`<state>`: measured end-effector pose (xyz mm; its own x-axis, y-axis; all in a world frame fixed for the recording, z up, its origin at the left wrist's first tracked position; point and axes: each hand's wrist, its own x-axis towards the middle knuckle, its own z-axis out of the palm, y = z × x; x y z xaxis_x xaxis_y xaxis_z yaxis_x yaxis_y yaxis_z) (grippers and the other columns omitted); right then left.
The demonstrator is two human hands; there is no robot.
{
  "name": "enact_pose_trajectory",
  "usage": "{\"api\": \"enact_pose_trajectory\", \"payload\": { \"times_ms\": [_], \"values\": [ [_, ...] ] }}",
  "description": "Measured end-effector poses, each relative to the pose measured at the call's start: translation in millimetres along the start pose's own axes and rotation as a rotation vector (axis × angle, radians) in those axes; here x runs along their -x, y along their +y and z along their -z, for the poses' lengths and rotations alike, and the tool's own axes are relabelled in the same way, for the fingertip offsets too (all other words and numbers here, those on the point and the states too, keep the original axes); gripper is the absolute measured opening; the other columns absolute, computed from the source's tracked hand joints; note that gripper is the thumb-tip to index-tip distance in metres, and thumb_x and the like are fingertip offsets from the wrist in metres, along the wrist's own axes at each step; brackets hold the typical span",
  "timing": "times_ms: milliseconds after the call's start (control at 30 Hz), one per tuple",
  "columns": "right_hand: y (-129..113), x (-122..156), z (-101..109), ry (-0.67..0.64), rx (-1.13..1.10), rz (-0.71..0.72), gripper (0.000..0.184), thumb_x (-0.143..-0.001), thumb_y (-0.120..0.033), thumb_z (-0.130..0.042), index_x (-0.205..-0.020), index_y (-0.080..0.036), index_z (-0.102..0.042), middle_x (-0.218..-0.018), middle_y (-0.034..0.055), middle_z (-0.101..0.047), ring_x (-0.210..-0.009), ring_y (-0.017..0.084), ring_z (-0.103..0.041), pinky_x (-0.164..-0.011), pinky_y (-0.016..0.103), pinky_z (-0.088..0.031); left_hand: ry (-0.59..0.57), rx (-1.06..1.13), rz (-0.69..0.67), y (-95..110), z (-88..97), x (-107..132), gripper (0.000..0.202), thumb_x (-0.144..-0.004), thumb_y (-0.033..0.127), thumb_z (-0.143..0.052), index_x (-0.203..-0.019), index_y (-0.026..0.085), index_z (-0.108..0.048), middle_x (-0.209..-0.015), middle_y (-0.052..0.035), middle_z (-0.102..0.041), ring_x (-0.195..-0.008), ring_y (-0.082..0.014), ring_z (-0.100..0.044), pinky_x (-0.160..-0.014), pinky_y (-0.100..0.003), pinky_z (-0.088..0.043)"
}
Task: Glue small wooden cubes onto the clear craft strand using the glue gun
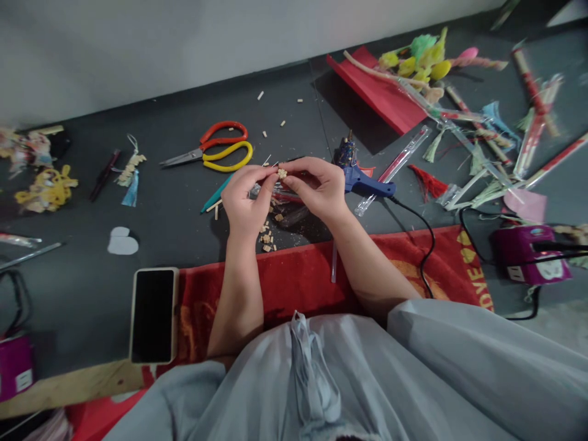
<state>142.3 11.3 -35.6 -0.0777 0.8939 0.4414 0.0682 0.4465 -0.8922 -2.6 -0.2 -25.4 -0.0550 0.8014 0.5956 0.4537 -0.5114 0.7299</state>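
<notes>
Between the fingertips of both hands is a small cream, flower-shaped piece (282, 174). My left hand (248, 193) pinches it from the left, its fingers closed. From the other side, my right hand (319, 187) grips it with thumb and forefinger. Small beige bits (267, 237) lie on the dark table below the hands, close to a clear plastic wrapper partly hidden by them. A teal pen-like stick (215, 195) pokes out left of my left hand. Just right of my right hand lies a blue glue gun (367, 182) with a black cord.
Scissors (211, 148) with red and yellow handles lie to the left. A phone (154, 315) rests beside a red towel (303, 282) along the front edge. Red paper (376, 92), tasselled sticks and a purple box (533, 254) occupy the right side. A white paper cutout (122, 242) lies left.
</notes>
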Motion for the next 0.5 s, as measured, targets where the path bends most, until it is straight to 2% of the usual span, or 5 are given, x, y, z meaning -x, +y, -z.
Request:
{"api": "enact_pose_trajectory", "payload": {
  "times_ms": [133, 233, 333, 500],
  "values": [
    [1.2, -1.3, 1.0, 0.004, 0.033, -0.030, 0.024, -0.077, -0.039, -0.070, -0.088, -0.018, -0.070, -0.082, 0.0008, -0.072, -0.073, 0.009, -0.067, -0.069, 0.022, -0.056, -0.027, 0.014, 0.008, 0.5, 0.7, -0.2, 0.012, -0.084, 0.030, -0.061, -0.083, 0.022, -0.070, -0.082, -0.0010, -0.073, -0.080, -0.0122, -0.066, -0.076, -0.028, -0.051],
    [0.8, -2.0, 1.6, -0.007, 0.056, 0.019, 0.025, -0.079, -0.040, -0.068, -0.092, -0.019, -0.070, -0.081, 0.0002, -0.071, -0.073, 0.009, -0.065, -0.067, 0.022, -0.055, -0.034, 0.013, 0.011, 0.7, 1.2, -0.2, 0.012, -0.085, 0.031, -0.061, -0.083, 0.022, -0.070, -0.083, -0.0005, -0.073, -0.080, -0.0120, -0.066, -0.077, -0.028, -0.051],
    [-0.1, -1.9, 1.8, -0.021, 0.081, 0.058, 0.023, -0.081, -0.039, -0.066, -0.093, -0.020, -0.070, -0.081, 0.0005, -0.070, -0.074, 0.009, -0.064, -0.067, 0.022, -0.054, -0.027, 0.003, 0.019, 0.5, 0.9, 0.1, 0.013, -0.085, 0.031, -0.061, -0.082, 0.022, -0.069, -0.081, -0.0005, -0.072, -0.079, -0.0121, -0.066, -0.075, -0.028, -0.051],
    [-0.4, -0.8, 0.9, -0.033, 0.108, 0.024, 0.022, -0.083, -0.039, -0.063, -0.092, -0.020, -0.068, -0.082, 0.0008, -0.069, -0.074, 0.009, -0.063, -0.066, 0.022, -0.054, -0.017, -0.012, 0.043, 1.1, -0.4, 0.6, 0.015, -0.084, 0.034, -0.061, -0.078, 0.021, -0.067, -0.078, -0.0012, -0.071, -0.075, -0.0121, -0.064, -0.071, -0.027, -0.051]
  ]
}}
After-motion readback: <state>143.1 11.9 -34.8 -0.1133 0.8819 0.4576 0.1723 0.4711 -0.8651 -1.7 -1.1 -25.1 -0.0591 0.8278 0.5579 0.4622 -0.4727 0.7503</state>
